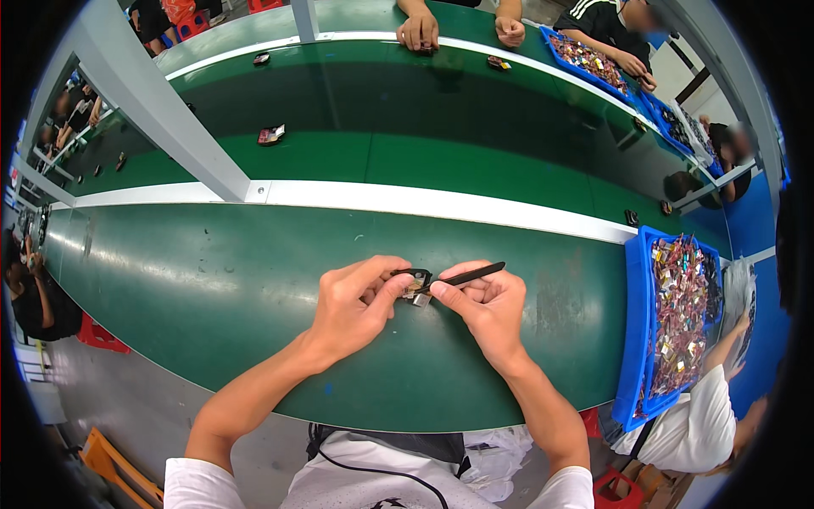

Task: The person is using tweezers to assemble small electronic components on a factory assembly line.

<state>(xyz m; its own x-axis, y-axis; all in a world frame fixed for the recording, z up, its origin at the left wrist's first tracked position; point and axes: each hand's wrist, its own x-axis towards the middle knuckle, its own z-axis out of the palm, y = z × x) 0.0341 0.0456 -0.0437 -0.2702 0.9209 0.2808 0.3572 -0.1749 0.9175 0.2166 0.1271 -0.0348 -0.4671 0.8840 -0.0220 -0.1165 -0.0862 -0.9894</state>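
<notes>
Over the green worktop [254,288], my left hand [352,301] is closed, pinching a small black housing [415,273] between thumb and fingers. Inside its frame, part of a small circuit board shows, and a silvery square piece [421,299] hangs at its lower edge. My right hand [489,310] grips a slim, flat black tool [475,273] whose broad end points up and to the right. The tool's working tip lies at the housing, partly hidden by my right thumb, so its kind is unclear. Both hands meet just above the worktop.
A blue tray [638,331] heaped with small circuit boards stands on the right. Behind a white rail [407,204] runs a green conveyor belt [407,157] with scattered small parts [271,135]. A grey post [161,102] rises at left. Co-workers sit across and at both sides.
</notes>
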